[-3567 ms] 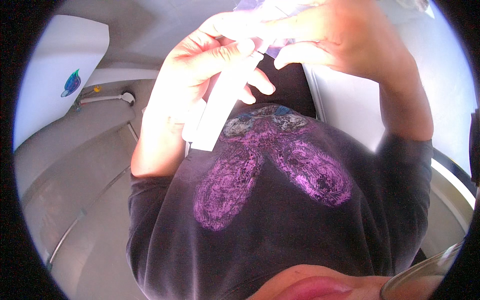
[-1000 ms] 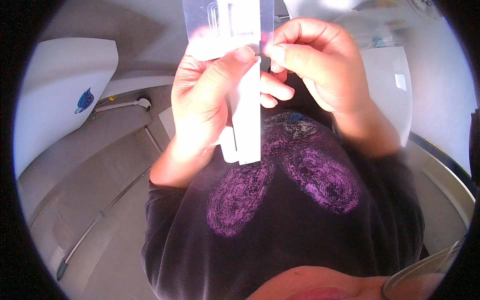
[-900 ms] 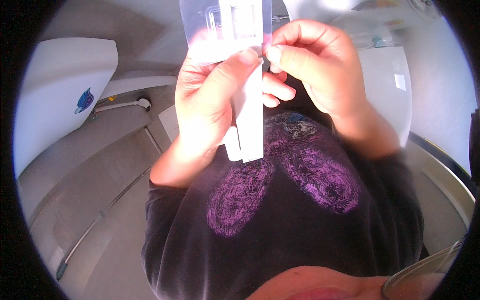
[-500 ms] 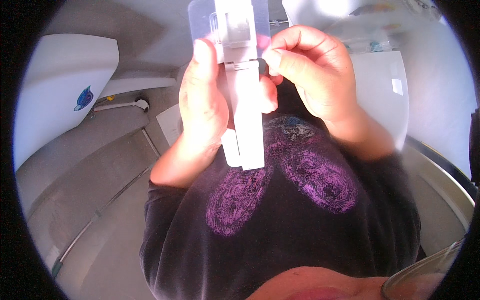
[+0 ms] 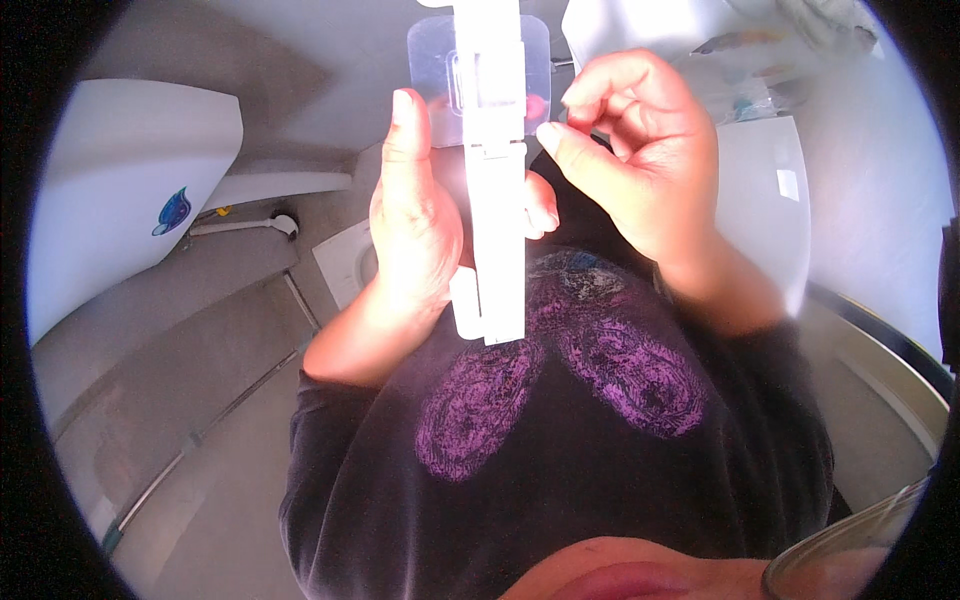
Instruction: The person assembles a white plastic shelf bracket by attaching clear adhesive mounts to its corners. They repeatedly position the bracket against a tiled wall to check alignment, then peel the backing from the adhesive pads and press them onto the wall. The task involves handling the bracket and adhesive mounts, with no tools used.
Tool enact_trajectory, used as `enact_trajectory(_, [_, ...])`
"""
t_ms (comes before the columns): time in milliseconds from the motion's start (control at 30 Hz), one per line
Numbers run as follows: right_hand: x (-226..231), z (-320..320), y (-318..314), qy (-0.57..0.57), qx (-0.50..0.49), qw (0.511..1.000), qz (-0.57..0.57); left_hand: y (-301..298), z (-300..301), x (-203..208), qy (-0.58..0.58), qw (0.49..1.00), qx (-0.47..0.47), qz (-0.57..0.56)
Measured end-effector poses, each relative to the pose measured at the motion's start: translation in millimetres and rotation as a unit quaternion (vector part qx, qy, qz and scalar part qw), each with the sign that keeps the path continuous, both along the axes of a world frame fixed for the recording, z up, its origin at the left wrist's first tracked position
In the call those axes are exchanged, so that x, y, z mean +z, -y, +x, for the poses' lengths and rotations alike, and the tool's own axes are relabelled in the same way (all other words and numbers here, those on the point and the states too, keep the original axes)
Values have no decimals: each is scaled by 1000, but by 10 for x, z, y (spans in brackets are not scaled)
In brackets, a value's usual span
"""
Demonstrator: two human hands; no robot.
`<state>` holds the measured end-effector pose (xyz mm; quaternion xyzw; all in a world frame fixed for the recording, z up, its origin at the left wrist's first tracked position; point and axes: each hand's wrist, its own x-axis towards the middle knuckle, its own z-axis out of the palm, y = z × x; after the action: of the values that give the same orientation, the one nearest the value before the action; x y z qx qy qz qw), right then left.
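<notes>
Head camera view: from where I stand, the left hand (image 5: pixel 415 210) is cradling a long white bar (image 5: pixel 500 240) in front of the dark shirt (image 5: pixel 620 490), fingers curled behind and round its far edge, thumb lifted clear. Toward the bar's upper end there's a clear square plate (image 5: pixel 430 75) behind it, with a rounded outline; I can't tell whether that's a hollow holding anything. The right hand (image 5: pixel 660 180) is released, thumb and forefinger parted just beside the plate's corner; contact is hard to judge. Past it, some clear plastic wrapping (image 5: pixel 755 104) lies by a white panel (image 5: pixel 765 220), its contents too blurred to make out.
</notes>
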<state>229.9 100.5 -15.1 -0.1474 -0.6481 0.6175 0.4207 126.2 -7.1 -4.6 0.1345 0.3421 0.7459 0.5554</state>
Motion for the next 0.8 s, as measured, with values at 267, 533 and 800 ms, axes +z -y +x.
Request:
enact_trajectory(267, [74, 80, -76, 142, 50, 988, 33, 12, -27, -85, -94, 995, 8, -20])
enact_trajectory(533, [80, 81, -25, 158, 86, 971, -155, 6, 12, -154, -149, 988, 33, -28])
enact_trajectory(800, [-8, 77, -24, 132, 93, 959, -231, 2, 59, -272, -192, 980, 53, -2])
